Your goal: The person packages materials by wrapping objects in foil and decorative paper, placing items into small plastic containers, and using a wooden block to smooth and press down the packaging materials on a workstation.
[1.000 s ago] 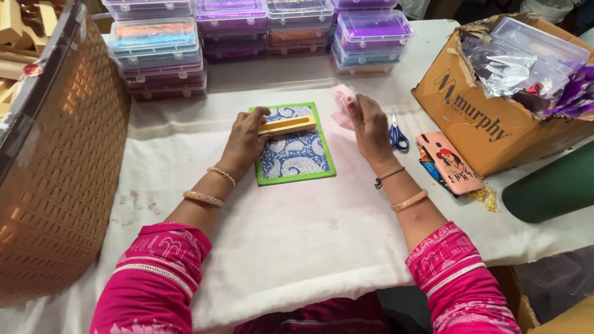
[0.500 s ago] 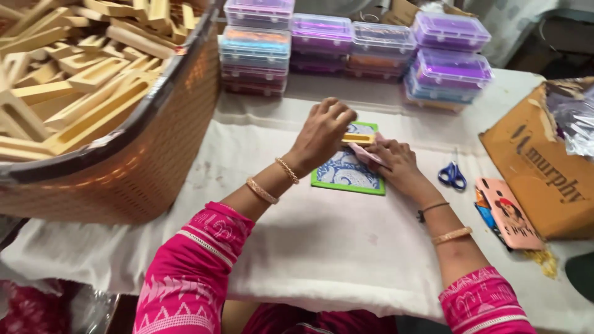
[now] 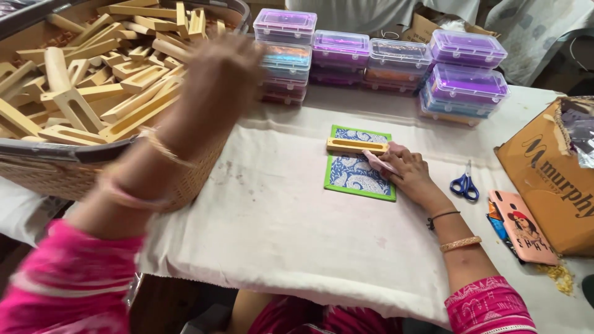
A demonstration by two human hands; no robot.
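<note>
Blurred left hand (grip unreadable), basket cropped

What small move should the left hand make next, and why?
Probably lower and close on one wooden piece in the basket. The left hand is blurred above that pile with nothing visibly held, while the right hand holds a pink cloth beside the single wooden piece on the patterned card.

Your left hand is a blur over the basket, its grip unreadable; the cardboard box runs off the right edge
</note>
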